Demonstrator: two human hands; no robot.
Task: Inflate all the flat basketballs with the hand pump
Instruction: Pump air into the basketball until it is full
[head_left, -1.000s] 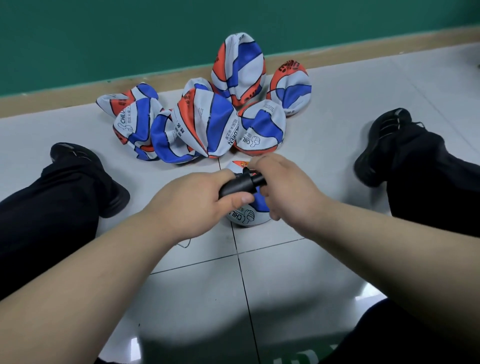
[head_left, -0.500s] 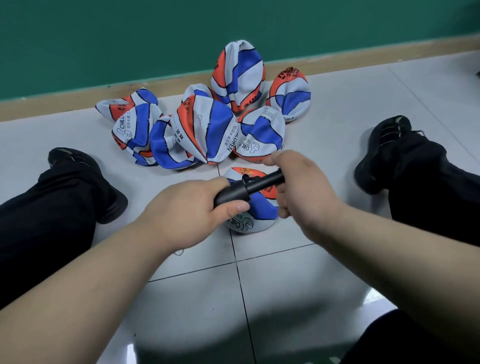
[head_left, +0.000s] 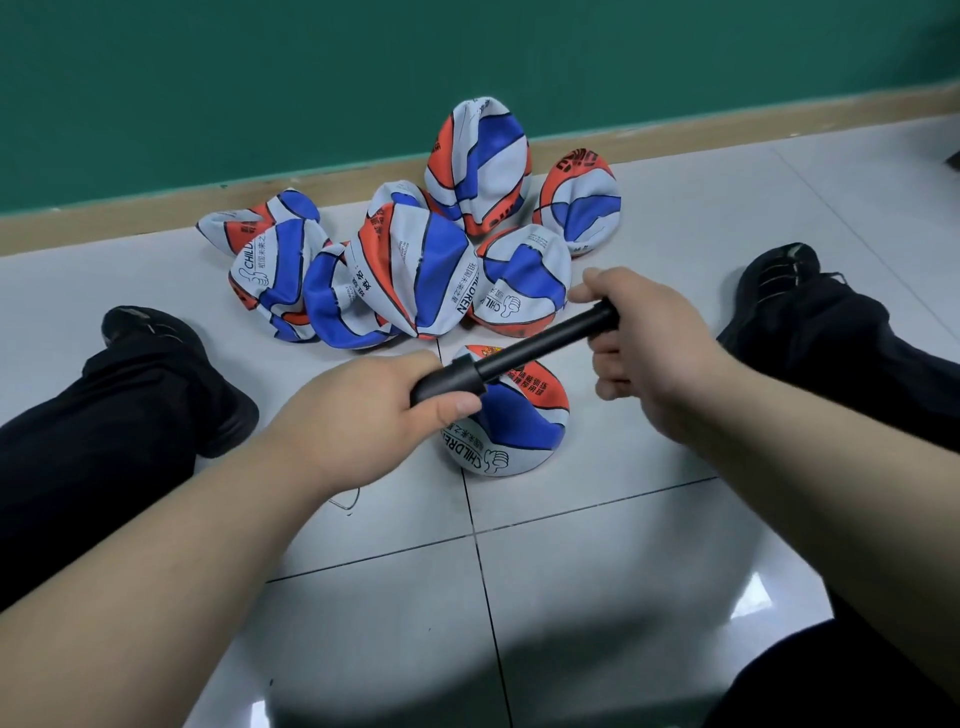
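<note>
A black hand pump (head_left: 514, 353) stretches between my hands above the tiled floor. My left hand (head_left: 358, 421) grips its thicker barrel. My right hand (head_left: 639, 332) grips the handle at the far end, and the thinner rod shows between them, drawn out. Just below the pump lies a partly flat basketball (head_left: 519, 431) in blue, white and orange with "CHILDREN" printed on it. Behind it sits a pile of several flat basketballs (head_left: 410, 270) of the same colours. How the pump joins the near ball is hidden by my left hand.
My legs in black trousers and black shoes (head_left: 156, 332) (head_left: 779, 280) spread to either side of the balls. A wooden skirting board (head_left: 104, 228) and a green wall (head_left: 260, 78) close off the back. A thin bit of string (head_left: 345, 501) lies beside my left wrist.
My right hand has pulled the pump handle out to the right and away from my left hand, exposing a long stretch of rod. My left hand stays on the barrel.
</note>
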